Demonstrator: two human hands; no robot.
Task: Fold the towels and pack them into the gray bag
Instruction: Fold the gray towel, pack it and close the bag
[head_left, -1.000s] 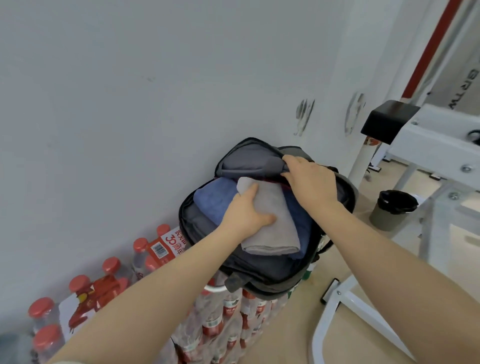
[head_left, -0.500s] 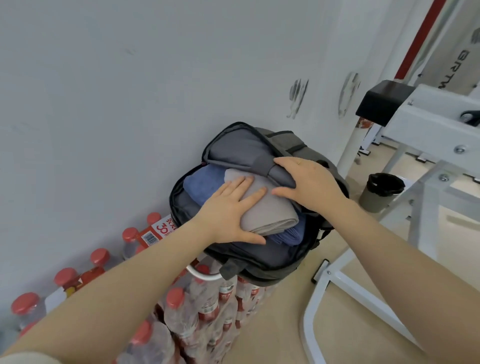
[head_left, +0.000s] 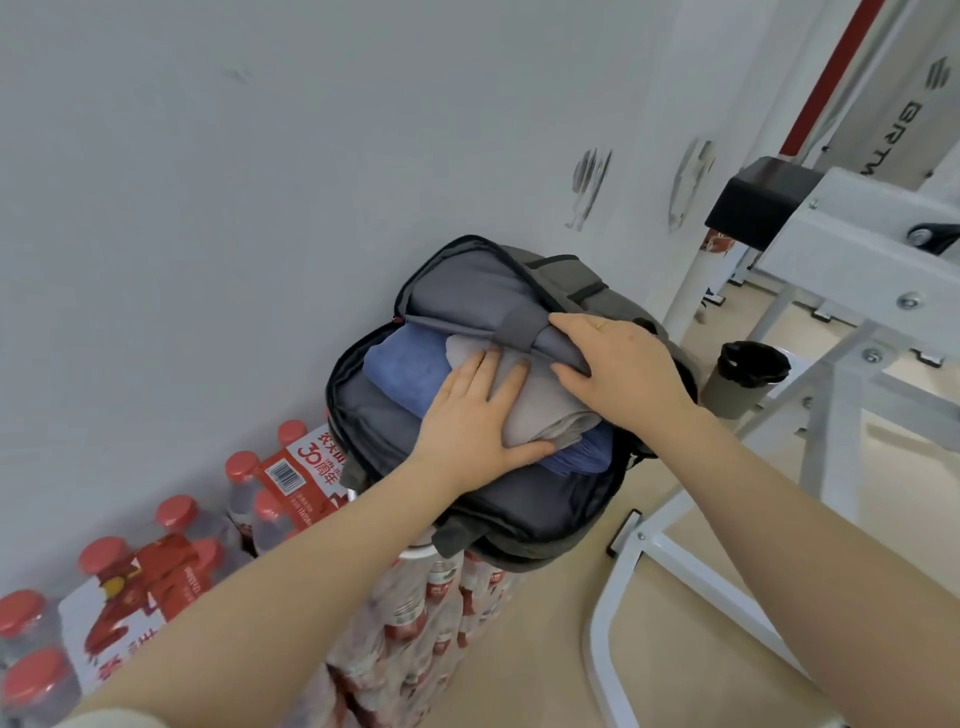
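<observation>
At the lower left of the frame, packs of water bottles (head_left: 171, 561) with red caps stood by the wall (head_left: 260, 182). The gray bag (head_left: 524, 514) sat on top of another stack of bottles (head_left: 431, 597) in the middle of the frame, with its zip open wide.

A second before, your left hand (head_left: 470, 415) was curled on the gray towel (head_left: 540, 410), gripping it as you put it in. Now your fingers were straight and spread, and you pressed the towel down flat. The gray towel lay on top of the blue towel (head_left: 405, 366), and both were inside the bag. You had let go of the towel and were only patting it into place.

Your right hand (head_left: 623, 364) was just right of the middle. It had slid a little lower on the inner flap (head_left: 467, 306) of the bag. Its fingers were bent over the edge of the flap, and it held the flap back so the opening stayed clear. Your 2 hands were apart but close, with the towel between them.

I think this means the 2 towels were packed. I could not see any more towels in the frame, so I cannot tell if more were waiting. The bag was not yet zipped.

At the right of the frame stood a dark cup (head_left: 743, 379) on the floor and a white metal frame (head_left: 852, 291).
</observation>
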